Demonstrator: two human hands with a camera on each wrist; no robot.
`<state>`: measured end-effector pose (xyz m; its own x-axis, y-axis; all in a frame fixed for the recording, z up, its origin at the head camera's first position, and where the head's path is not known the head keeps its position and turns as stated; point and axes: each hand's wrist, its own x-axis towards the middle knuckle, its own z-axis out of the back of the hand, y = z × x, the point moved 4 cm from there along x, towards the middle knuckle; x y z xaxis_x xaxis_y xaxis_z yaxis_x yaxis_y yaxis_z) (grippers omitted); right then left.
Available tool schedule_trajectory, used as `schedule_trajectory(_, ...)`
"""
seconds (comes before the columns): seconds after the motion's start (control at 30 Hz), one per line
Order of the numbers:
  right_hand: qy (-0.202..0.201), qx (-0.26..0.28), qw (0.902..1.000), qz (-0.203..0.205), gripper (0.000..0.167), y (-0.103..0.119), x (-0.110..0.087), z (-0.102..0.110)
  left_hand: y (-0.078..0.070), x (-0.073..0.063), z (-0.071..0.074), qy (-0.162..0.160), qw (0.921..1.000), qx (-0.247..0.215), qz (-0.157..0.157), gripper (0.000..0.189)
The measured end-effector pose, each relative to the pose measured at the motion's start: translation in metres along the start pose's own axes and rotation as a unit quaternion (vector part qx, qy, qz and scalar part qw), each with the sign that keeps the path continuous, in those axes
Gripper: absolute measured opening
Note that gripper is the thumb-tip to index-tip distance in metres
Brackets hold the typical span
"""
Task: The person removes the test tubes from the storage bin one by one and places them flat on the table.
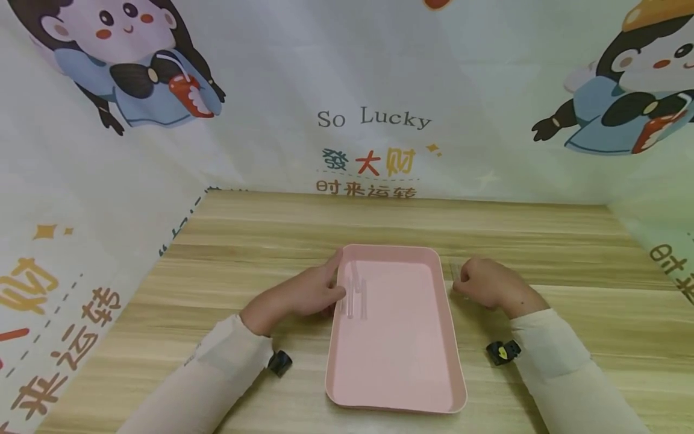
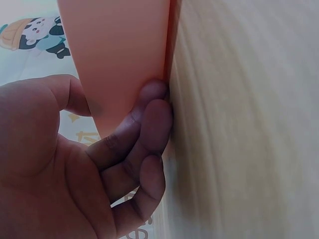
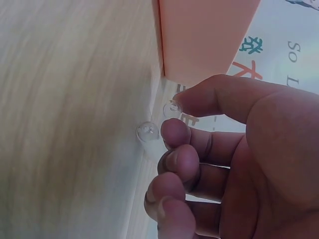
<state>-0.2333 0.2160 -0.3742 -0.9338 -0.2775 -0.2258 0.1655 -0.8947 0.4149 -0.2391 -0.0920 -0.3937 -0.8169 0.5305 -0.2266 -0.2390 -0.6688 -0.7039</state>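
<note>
A pink tray [image 1: 401, 349] lies lengthwise in the middle of the wooden table [image 1: 569, 253]. A few clear glass tubes [image 1: 355, 295] lie inside it by its left rim. My left hand [image 1: 317, 292] holds that left rim; in the left wrist view the tray [image 2: 119, 50] sits between the thumb and the curled fingers [image 2: 149, 119], which press its outer edge at the tabletop. My right hand [image 1: 482, 280] rests just right of the tray and pinches a clear tube [image 3: 173, 109] between thumb and forefinger. A second clear tube [image 3: 147, 132] lies on the table beside it.
Printed cartoon backdrop panels [image 1: 368, 120] wall in the table at the back and on both sides. Bare wood surrounds the tray. A small black camera is strapped under each wrist [image 1: 279, 363] [image 1: 503, 351].
</note>
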Motion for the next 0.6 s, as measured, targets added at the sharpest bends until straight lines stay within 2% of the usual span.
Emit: schedule_trajectory(0.6,-0.016,-0.026,0.9995,-0.005,0.036,-0.0002,0.0014,-0.0037,0.0014,-0.0008,-0.0008,-0.001,1.0,-0.007,0.002,0.087)
